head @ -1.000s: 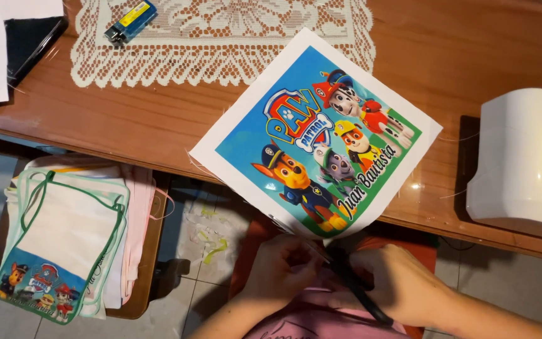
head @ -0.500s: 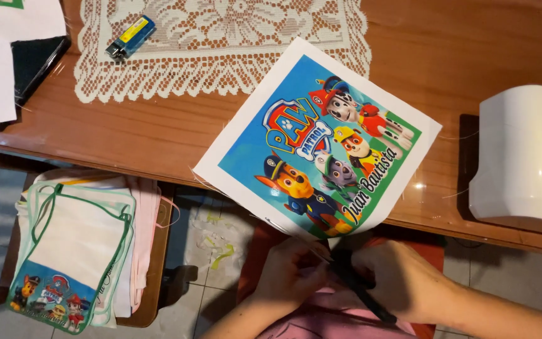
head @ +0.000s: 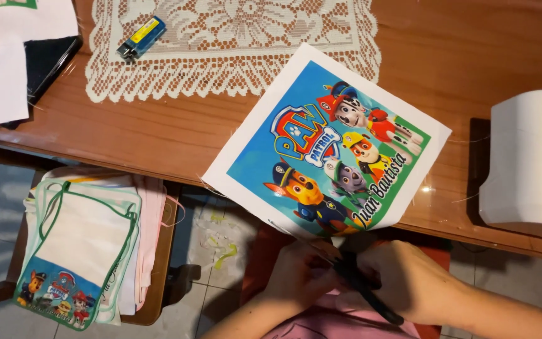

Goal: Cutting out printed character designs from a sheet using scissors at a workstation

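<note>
Saw, at far left, a stack of cloth bags (head: 83,245) piled on a chair (head: 158,276) below the table (head: 158,138) edge, the top one trimmed in green with cartoon dogs along its bottom. Noted white sheets (head: 7,69) at the table's upper left corner, then a small blue and yellow lighter (head: 140,37) lying on a lace mat (head: 239,50).

Found the print (head: 327,144), a white-bordered sheet of cartoon dogs on blue, lying tilted on the table with its lower corner hanging over the near edge, just above both hands. Found the left hand (head: 299,276) curled narrow right under that corner, fingers bent toward it; could not tell whether pinching the paper or only touching it. Found the right hand (head: 409,285) closed around black scissors (head: 365,292), with their upper end meeting the print's overhanging corner between the two hands.

Judged the cutting to go best with the paper held taut close to the blades, with short snips kept in the white border and off the coloured picture, and with the sheet turned instead of the wrist twisted. Judged it wise to keep the left fingers clear of the blades.

Noted, at far right, a white machine (head: 528,163) on the table, well apart from the print.
</note>
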